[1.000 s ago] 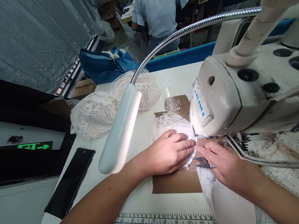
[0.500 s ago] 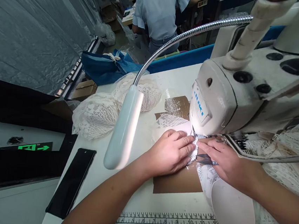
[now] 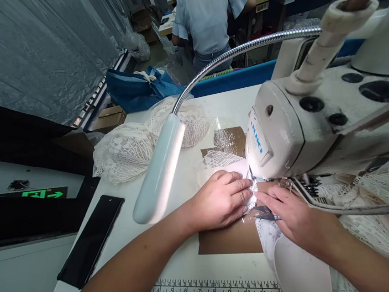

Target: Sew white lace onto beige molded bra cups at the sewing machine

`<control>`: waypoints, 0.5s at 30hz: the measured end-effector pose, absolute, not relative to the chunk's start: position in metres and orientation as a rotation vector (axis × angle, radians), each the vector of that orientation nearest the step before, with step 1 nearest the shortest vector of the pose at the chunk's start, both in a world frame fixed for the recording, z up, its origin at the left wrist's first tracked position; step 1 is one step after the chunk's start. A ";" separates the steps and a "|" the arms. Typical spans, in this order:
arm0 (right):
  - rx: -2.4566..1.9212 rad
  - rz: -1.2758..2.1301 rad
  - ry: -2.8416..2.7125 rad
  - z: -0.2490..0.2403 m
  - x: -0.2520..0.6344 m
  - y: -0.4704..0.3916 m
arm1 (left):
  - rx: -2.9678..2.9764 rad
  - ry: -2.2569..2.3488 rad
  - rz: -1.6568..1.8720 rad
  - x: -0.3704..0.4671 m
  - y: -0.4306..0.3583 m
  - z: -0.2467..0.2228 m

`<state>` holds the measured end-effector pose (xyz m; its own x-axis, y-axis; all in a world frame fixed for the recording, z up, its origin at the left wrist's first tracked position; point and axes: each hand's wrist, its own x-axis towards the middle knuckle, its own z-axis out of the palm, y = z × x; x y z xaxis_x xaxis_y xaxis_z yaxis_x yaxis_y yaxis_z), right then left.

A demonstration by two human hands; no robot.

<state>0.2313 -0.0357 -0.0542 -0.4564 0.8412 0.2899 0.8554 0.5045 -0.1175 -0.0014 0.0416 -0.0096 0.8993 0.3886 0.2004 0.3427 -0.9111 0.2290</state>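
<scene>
While pressing the white lace edge (image 3: 252,202), set roughly twelve to six, beneath flat, close-set fingers of the nearer left hand (image 3: 221,201) at three o'clock, seen pointing the right hand (image 3: 291,210) to nine, with grip on scissors (image 3: 264,214) impossible to tell.

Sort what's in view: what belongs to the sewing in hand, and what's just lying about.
In use, it seems:
- white lace piece, under the left hand
- scissors, at the right hand
- sewing machine

Lying about, apparently:
- black phone
- lace bundle beyond it
- blue cloth
</scene>
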 end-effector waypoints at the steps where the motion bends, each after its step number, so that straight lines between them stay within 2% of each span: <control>1: -1.432 -0.077 -2.438 -0.056 0.232 -0.036 | 2.877 0.565 0.365 -0.001 0.042 -0.010; 9: -1.635 -0.028 -2.392 -0.054 0.223 -0.032 | 2.880 0.675 0.321 0.000 0.044 -0.011; 15: -1.613 -0.004 -2.394 -0.056 0.225 -0.031 | 2.859 0.759 0.391 0.001 0.046 -0.014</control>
<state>0.2246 -0.0313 -0.0557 -0.3533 0.9115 0.2106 0.9122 0.3856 -0.1387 0.0011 0.0460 -0.0140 0.8373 0.5052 0.2092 0.4639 -0.8589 0.2171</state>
